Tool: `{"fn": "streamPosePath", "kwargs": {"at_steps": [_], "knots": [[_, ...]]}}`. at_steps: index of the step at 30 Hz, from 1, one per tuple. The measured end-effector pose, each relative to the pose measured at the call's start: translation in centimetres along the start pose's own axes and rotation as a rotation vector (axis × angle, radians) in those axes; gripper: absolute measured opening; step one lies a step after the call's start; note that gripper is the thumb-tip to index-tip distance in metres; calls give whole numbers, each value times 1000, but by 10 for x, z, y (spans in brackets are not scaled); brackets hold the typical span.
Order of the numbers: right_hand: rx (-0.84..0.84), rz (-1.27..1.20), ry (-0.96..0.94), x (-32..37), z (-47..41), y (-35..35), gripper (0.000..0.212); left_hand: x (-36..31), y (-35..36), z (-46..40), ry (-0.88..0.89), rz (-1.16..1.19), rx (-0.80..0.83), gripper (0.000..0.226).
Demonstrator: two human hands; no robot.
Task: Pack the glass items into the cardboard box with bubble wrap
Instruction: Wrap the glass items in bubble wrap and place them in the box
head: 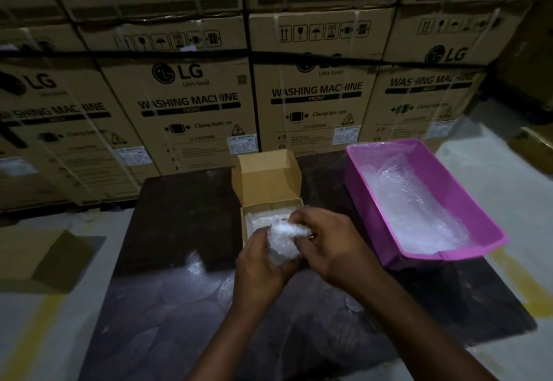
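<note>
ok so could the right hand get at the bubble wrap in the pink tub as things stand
Probably not right away. The right hand and the left hand both grip a bubble-wrapped bundle over the small cardboard box. The pink tub sits open-topped just to its right, nothing between, so once freed, likely yes.

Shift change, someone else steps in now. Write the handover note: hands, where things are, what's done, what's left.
Left hand and right hand: both grip one bubble-wrapped bundle over the near edge of the small cardboard box.
Box: lid up, on the dark table, bubble wrap already inside.
Pink bin, to the right: holds more bubble wrap.
Done: bundle wrapped or nearly so; its contents can't be seen.
Left: set it in the box, close the lid.
</note>
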State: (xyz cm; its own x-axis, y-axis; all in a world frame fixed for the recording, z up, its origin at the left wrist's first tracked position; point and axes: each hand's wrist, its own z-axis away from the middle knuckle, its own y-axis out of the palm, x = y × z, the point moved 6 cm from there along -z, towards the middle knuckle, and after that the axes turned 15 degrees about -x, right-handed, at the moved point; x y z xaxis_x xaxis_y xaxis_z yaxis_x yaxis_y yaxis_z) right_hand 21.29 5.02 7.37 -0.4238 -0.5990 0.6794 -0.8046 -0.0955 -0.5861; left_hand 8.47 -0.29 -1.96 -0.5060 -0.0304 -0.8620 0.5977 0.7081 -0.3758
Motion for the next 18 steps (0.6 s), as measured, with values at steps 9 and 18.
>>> {"fn": "streamPosePath", "kwargs": {"at_steps": [9, 18], "knots": [[258, 257, -91, 10, -9, 5, 45, -3, -2, 4, 63, -106, 25, 53], [307, 246, -101, 11, -18, 20, 29, 1, -10, -1, 27, -117, -29, 54]]}}
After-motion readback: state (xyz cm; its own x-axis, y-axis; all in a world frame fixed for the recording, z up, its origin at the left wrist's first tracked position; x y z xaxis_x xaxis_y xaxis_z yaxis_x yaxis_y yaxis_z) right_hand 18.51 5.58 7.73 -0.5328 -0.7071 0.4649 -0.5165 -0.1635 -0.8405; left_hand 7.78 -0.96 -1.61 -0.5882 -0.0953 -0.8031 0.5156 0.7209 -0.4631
